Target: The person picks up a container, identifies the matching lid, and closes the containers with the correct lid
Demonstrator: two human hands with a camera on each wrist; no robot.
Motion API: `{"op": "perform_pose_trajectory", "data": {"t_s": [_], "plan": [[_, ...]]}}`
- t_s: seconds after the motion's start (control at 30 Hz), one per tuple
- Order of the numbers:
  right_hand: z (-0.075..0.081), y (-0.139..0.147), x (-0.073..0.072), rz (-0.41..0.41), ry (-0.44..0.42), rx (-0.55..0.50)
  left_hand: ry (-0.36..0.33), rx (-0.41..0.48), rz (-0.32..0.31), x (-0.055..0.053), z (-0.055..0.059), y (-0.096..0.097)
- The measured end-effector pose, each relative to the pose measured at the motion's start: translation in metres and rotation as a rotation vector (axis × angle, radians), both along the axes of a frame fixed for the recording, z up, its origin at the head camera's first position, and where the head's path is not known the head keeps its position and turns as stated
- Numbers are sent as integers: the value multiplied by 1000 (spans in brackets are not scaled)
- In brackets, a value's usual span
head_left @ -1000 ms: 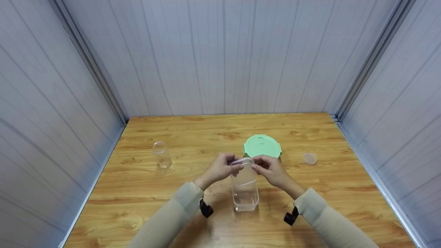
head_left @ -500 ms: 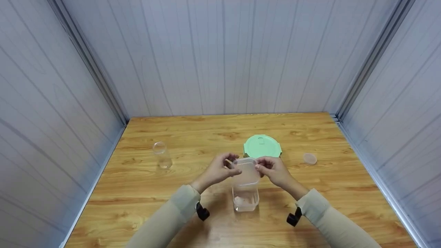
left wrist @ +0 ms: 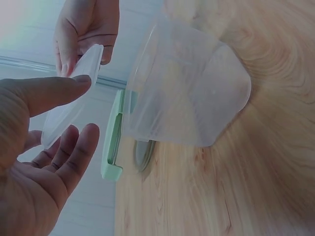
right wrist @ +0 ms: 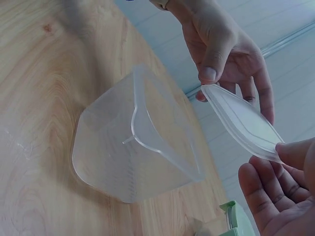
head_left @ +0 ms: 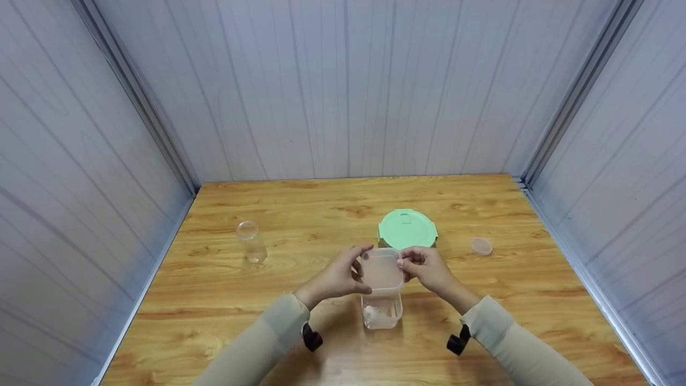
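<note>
A translucent plastic lid (head_left: 382, 269), square with rounded corners, is held between both hands above a clear plastic food container (head_left: 381, 320). My left hand (head_left: 340, 276) spans the lid's left side, thumb at the near corner and fingers toward the far one. At the far right corner, my right hand (head_left: 427, 269) pinches the lid's rim between thumb and fingers. The container (right wrist: 128, 142) stands upright on the table without a cover. In the left wrist view the lid (left wrist: 74, 105) is tilted and apart from the container's rim.
Behind the hands sits a round container with a light green clip lid (head_left: 407, 229). A clear cylindrical jar (head_left: 253, 244) stands to the left on the wooden table (head_left: 300, 203). On the right lies a small round translucent lid (head_left: 482, 246). Pale panel walls enclose the table.
The lid has swung from steeply tilted to flatter, its face now showing more fully. My left thumb has shifted down toward the lid's near corner, while the right hand keeps its pinch.
</note>
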State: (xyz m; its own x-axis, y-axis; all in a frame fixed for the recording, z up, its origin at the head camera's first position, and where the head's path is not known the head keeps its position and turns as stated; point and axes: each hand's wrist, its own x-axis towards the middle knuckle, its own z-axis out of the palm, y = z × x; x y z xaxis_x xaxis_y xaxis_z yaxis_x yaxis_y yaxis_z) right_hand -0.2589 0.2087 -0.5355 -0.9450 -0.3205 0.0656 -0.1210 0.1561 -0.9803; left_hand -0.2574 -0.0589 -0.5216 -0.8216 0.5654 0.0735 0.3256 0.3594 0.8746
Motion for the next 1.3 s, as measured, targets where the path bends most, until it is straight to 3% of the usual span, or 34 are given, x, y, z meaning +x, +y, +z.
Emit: {"op": "perform_pose_trajectory", "data": {"t_s": [0.13, 0.43, 0.67, 0.87, 1.07, 1.3], "plan": [[-1, -1, 0, 13, -50, -2, -19, -44, -11, 2, -1, 0], [-2, -1, 2, 22, -116, 14, 16, -97, -12, 5, -4, -1], [-3, -2, 5, 30, -107, 49, 48, -82, -13, 6, -10, -5], [-6, -1, 9, 46, -102, 86, 104, -152, -19, 8, -14, -8], [-8, -2, 15, 54, -96, 126, 75, -207, -15, 13, -19, -10], [-14, -2, 18, 73, -43, 181, 40, -207, -24, 17, -24, -11]]}}
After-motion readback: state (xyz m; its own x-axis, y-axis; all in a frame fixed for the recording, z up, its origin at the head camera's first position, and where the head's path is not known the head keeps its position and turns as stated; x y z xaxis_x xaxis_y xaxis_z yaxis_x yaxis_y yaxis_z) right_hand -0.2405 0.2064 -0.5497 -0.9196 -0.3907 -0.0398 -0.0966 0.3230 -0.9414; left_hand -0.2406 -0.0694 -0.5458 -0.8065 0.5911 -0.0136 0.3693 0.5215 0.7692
